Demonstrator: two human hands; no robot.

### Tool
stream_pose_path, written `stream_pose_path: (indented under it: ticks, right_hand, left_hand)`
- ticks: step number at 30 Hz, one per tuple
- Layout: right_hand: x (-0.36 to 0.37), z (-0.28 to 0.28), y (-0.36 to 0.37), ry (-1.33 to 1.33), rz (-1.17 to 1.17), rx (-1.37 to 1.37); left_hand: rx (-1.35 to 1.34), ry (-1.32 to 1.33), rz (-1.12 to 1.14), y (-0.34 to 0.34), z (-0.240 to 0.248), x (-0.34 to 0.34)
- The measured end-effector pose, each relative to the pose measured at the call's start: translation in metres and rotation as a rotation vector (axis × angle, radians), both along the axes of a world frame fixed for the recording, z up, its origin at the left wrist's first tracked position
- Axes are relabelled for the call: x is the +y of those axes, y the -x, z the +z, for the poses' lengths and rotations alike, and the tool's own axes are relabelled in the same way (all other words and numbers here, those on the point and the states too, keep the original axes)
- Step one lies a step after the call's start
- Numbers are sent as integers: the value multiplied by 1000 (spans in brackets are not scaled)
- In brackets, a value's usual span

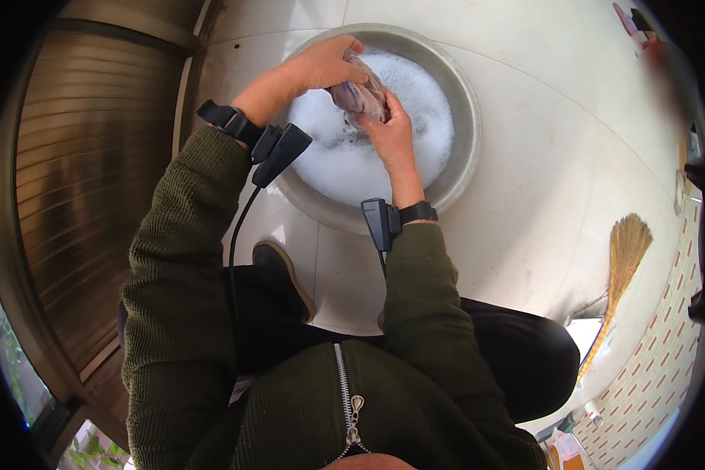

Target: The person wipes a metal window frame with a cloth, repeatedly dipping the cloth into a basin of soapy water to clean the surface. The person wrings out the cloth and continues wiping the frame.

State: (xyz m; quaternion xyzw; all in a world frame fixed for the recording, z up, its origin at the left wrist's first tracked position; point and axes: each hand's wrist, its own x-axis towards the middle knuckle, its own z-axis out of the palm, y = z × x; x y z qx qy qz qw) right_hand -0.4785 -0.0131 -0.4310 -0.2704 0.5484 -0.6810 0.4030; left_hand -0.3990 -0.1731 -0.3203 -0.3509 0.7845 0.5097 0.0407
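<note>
Head view: your left hand [319,69] and right hand [389,129] both clenched on wet purplish-grey cloth [358,95], bunched above suds, toward 12 o'clock of metal basin [464,117]. Basin sits on pale tiled floor [540,219]. Cloth looks soft, waterlogged, likely heavy and soap-slick; grip bunched folds with whole fist, not edges. Broom [623,258] at 3 o'clock, well apart.

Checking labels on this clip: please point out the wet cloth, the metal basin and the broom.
wet cloth [358,98], head view, on the bunched middle between both hands.
metal basin [464,110], head view, on its bare right rim.
broom [627,251], head view, on the straw bristles.
</note>
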Motion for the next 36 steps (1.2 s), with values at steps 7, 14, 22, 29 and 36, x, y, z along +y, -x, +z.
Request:
stream_pose_path:
  ticks: [7, 14, 22, 29, 36]
  right_hand:
    - [3, -15, -4, -189, -289, -488]
    - [-7, -27, 7, 40, -393, -1019]
    - [10, -17, 5, 242, -24, -1018]
    - [8, -1, 6, 33, -170, -924]
    - [9, 29, 1, -41, 10, -799]
  left_hand:
    - [-62, -294, 123, -15, -36, 12]
    - [115, -750, 269, -19, -62, 44]
    - [258, -400, 506, -7, -82, 46]
    - [256, -26, -26, -15, -86, 52]
    - [347, -338, 209, -19, -63, 22]
